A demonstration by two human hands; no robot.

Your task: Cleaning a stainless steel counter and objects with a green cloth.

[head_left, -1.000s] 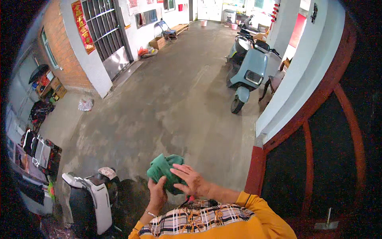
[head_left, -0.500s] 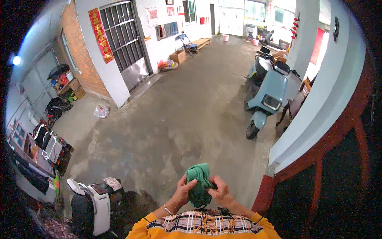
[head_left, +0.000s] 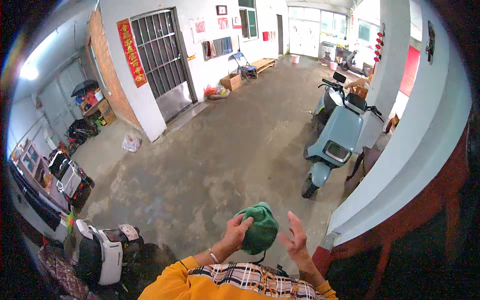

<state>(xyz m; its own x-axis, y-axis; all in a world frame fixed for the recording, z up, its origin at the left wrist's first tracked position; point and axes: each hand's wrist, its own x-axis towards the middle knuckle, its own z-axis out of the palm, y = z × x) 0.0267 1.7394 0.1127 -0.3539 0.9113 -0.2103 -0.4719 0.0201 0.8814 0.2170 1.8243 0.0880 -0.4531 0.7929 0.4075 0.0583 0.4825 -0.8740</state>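
While my left hand pinches the green cloth at its left side, my right hand stands splayed just beside it. Rounded, soft-looking and creased, the cloth hangs bunched before the plaid garment, above the grey floor.

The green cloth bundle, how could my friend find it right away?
From the big grey floor, look down to the plaid cloth at the bottom. Just above it, the left hand holds the green cloth bundle. It's rounded and plain green, unlike that plaid.
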